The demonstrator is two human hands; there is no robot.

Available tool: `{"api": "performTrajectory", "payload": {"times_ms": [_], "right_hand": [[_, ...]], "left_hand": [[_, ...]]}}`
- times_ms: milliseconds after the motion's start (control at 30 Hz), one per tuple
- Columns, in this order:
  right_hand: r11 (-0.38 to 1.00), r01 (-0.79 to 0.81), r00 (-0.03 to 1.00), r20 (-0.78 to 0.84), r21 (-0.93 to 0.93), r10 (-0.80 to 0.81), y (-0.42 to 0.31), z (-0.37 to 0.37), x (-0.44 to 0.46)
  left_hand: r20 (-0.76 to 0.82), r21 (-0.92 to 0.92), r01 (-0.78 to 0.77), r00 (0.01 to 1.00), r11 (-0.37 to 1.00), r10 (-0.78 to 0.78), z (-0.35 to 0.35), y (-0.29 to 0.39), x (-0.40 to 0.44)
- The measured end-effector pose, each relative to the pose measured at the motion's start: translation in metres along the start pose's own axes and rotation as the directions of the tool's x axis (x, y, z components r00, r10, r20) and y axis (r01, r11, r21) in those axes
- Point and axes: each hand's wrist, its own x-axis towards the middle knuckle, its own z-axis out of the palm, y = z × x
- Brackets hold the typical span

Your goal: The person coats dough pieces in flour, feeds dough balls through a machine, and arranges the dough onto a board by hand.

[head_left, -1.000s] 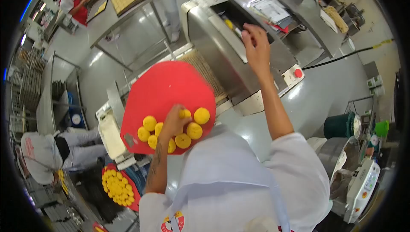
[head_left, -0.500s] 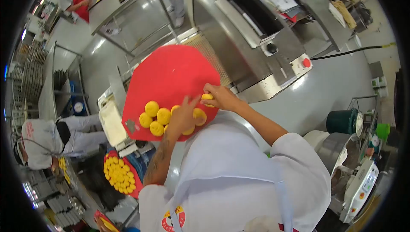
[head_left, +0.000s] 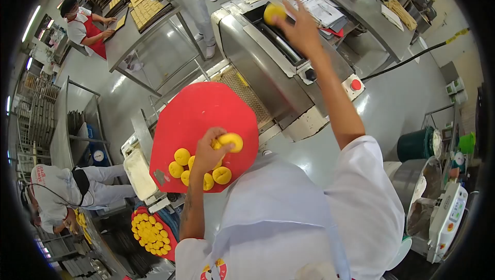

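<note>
My left hand point(head_left: 208, 151) is closed on a yellow dough ball point(head_left: 230, 142) above a red board point(head_left: 206, 110). Several more yellow dough balls point(head_left: 222, 175) rest on the board's near part, some partly covered by that hand. My right hand point(head_left: 302, 30) reaches forward over the dark opening of a steel machine point(head_left: 263, 48). At its thumb and fingertips is another yellow dough ball point(head_left: 274, 14), slightly blurred; its contact with the fingers is partly hidden.
A red emergency button point(head_left: 356, 85) sits on the machine's right corner. At lower left, many dough pieces lie on another red board point(head_left: 171, 251). Co-workers stand at a steel table point(head_left: 121, 53) and at the left. A mixer bowl point(head_left: 412, 187) stands at right.
My right hand has moved from the board up and forward to the machine opening with a dough ball. My left hand has lifted a dough ball. Fewer balls show on the board.
</note>
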Motion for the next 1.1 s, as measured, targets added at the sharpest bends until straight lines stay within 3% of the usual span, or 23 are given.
{"api": "performTrajectory", "payload": {"times_ms": [33,67,100,133,167,233,267,300,367,433,500,567,633,667,700,767,833,900,967,1033,1067,1100], "right_hand": [[0.992,-0.025,1.000,0.006,0.122,0.025,-0.021,0.002,-0.025],[0.961,0.102,0.995,-0.014,0.256,-0.102,-0.037,0.011,-0.050],[0.857,-0.086,0.955,0.288,0.508,-0.075,-0.079,-0.008,-0.076],[0.684,-0.341,0.820,0.560,0.645,-0.120,-0.120,-0.029,-0.101],[0.639,-0.292,0.770,0.571,0.711,-0.284,-0.140,-0.031,-0.119],[0.796,-0.088,0.906,0.380,0.599,-0.187,-0.151,-0.048,-0.108],[0.832,-0.103,0.953,0.292,0.546,-0.074,-0.147,-0.062,-0.092],[0.865,-0.122,0.982,0.188,0.487,0.033,-0.133,-0.073,-0.073],[0.861,0.009,0.970,-0.214,0.509,0.116,-0.094,-0.077,-0.038],[0.930,-0.008,0.947,-0.297,0.367,0.125,-0.060,-0.081,-0.015],[0.988,-0.037,0.997,0.063,-0.150,0.047,-0.019,-0.064,-0.044],[0.956,-0.041,0.941,0.311,-0.290,0.135,-0.021,-0.061,-0.056],[0.988,-0.117,0.887,0.458,0.101,0.058,-0.072,-0.072,-0.088],[0.913,-0.154,0.868,0.493,0.377,-0.057,-0.104,-0.070,-0.109],[0.881,-0.043,0.898,0.404,0.470,-0.172,-0.127,-0.056,-0.128],[0.865,0.000,0.946,0.280,0.502,-0.163,-0.145,-0.052,-0.128],[0.903,-0.148,0.972,0.229,0.402,0.057,-0.144,-0.081,-0.082],[0.885,0.029,0.972,-0.220,0.464,0.084,-0.108,-0.074,-0.038],[0.880,0.160,0.864,-0.494,0.448,0.094,-0.075,-0.056,0.003],[0.965,-0.023,0.982,-0.175,0.262,0.071,-0.035,-0.023,0.019],[1.000,-0.006,1.000,-0.026,-0.029,0.005,-0.001,0.005,0.010],[0.951,0.062,0.990,0.140,-0.303,-0.020,0.032,0.035,-0.007]], "left_hand": [[-0.116,0.016,-0.211,0.970,0.977,0.212,-0.002,0.007,0.009],[-0.236,0.052,-0.410,0.881,0.911,0.410,0.000,0.015,0.022],[-0.306,-0.044,-0.385,0.884,0.922,0.355,0.004,0.025,0.032],[-0.361,-0.138,-0.359,0.886,0.923,0.290,0.007,0.036,0.043],[-0.412,-0.229,-0.341,0.883,0.912,0.227,0.011,0.050,0.052],[-0.397,-0.558,-0.349,0.909,0.753,0.127,0.019,0.102,0.048],[-0.371,-0.698,-0.338,0.925,0.631,0.084,0.021,0.117,0.047],[-0.368,-0.647,-0.312,0.927,0.696,0.073,0.020,0.115,0.046],[-0.375,-0.533,-0.266,0.925,0.803,0.057,0.011,0.099,0.047],[-0.198,-0.708,-0.164,0.980,0.687,0.030,-0.001,0.074,0.052],[-0.127,-0.748,-0.100,0.992,0.656,0.007,0.002,0.054,0.054],[-0.169,-0.683,-0.101,0.985,0.724,-0.021,0.015,0.048,0.057],[-0.147,-0.666,-0.107,0.989,0.739,0.010,0.027,0.066,0.063],[-0.131,-0.653,-0.098,0.991,0.751,0.015,0.031,0.076,0.061],[-0.074,-0.757,-0.102,0.995,0.646,0.070,0.035,0.087,0.063],[0.018,-0.910,-0.069,0.979,0.409,0.204,0.033,0.109,0.063],[-0.013,-0.890,-0.138,0.960,0.435,0.279,0.013,0.113,0.055],[-0.220,-0.746,-0.363,0.926,0.558,0.307,-0.001,0.100,0.046],[-0.248,-0.684,-0.316,0.948,0.658,0.197,-0.027,0.058,0.040],[-0.289,-0.626,-0.254,0.954,0.737,0.083,-0.048,0.004,0.025],[-0.318,-0.598,-0.223,0.948,0.770,0.028,-0.059,-0.023,0.013],[-0.354,-0.567,-0.188,0.935,0.802,-0.032,-0.073,-0.048,-0.003]]}}
